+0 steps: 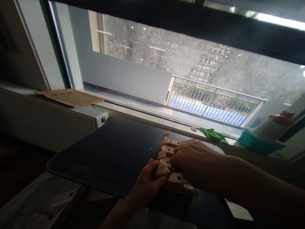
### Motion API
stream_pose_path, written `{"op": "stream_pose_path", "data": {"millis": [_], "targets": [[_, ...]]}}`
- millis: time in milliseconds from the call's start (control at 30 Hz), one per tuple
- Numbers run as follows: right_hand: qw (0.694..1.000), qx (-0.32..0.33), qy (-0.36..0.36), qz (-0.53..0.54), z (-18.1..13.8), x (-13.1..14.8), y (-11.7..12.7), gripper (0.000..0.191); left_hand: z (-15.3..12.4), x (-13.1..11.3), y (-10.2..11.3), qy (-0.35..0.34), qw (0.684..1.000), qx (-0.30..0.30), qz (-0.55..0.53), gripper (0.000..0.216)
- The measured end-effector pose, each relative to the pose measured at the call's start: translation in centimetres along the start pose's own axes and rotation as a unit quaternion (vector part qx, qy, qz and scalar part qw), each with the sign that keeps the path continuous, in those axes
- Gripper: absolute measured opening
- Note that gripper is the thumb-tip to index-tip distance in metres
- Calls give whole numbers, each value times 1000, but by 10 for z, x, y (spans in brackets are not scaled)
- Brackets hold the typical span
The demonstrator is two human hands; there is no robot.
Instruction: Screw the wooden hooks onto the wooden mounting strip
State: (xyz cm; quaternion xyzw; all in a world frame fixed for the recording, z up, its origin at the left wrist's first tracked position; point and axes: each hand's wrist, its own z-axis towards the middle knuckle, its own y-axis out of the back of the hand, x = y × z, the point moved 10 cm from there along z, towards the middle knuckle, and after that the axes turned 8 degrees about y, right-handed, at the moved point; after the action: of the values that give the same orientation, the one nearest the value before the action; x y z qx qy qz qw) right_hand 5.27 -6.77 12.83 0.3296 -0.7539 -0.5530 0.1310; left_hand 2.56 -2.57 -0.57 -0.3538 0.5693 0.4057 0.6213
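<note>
Several pale, curved wooden pieces (168,150) with dark round holes lie in a row on the black table. My left hand (148,182) is closed around the curved end of the nearest piece (161,170), thumb below and fingers behind. My right hand (190,159) reaches over the row from the right, its fingers curled and pressed together close to my left fingertips. A thin dark thing (172,171) shows beneath the right fingers; its kind is too dim to tell. The right palm and whatever it holds are hidden.
The black table (102,152) stands below a window sill. Crumpled clear plastic (192,190) lies beside the wooden pieces. A white and red card (239,210) is at lower right. On the sill are a green cloth (213,136), a tape roll (193,129) and a teal box (258,141); a brown envelope (71,97) lies left.
</note>
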Motion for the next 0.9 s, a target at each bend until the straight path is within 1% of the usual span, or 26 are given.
{"op": "stream_pose_path", "data": {"millis": [100,200,267,367,433,567,700,800,900], "targets": [[1000,9,9,-7,4,-2,-4,15,-1,2,1,8,1000,-5,-6,7],[999,29,13,11,7,-6,-9,15,-1,2,0,11,1000,-5,-4,6],[999,29,-10,35,8,-12,-10,14,-2,1,-1,4,1000,1,-2,6],[996,16,-66,53,7,-23,-8,16,-2,0,-1,-5,1000,-1,4,7],[996,17,-75,50,5,-23,-6,19,-2,1,1,-7,1000,-8,4,9],[998,16,-39,51,2,-13,0,17,0,3,-1,-10,1000,0,-8,9],[998,10,-42,41,3,-20,-1,5,-1,6,-1,-14,1000,3,-10,5],[999,3,-13,46,7,-24,-9,11,-1,8,-1,-9,1000,3,-12,5],[998,-25,-5,56,8,-27,-12,11,-1,6,-1,-8,1000,0,-1,5]]}}
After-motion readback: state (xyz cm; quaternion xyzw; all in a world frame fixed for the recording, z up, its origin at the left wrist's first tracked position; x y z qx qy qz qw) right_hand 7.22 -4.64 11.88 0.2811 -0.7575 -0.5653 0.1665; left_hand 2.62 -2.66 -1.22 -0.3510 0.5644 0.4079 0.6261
